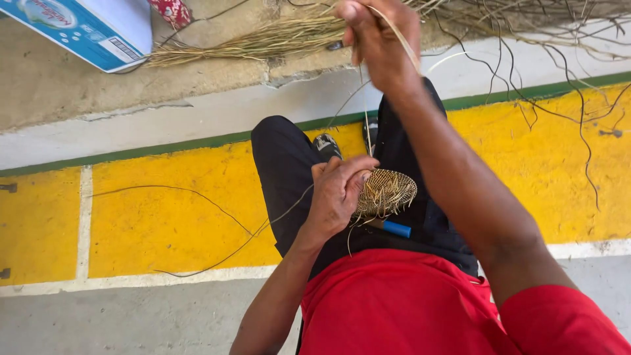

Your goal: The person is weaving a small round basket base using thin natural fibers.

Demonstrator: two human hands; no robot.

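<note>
head view: left hand (338,190) clamps the small woven disc (388,192) steady on the lap, while right hand (380,39), raised well above the disc, pinches a strand (365,128) taut.

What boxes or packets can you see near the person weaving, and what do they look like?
Cardboard box: top left corner on the bare concrete, tilted, rectangular, blue and white with a printed label patch on its side.
Small red patterned packet or cloth: just right of the box at the top edge, mostly cut off; too little shows to tell which.
No signs or screens in view.
</note>
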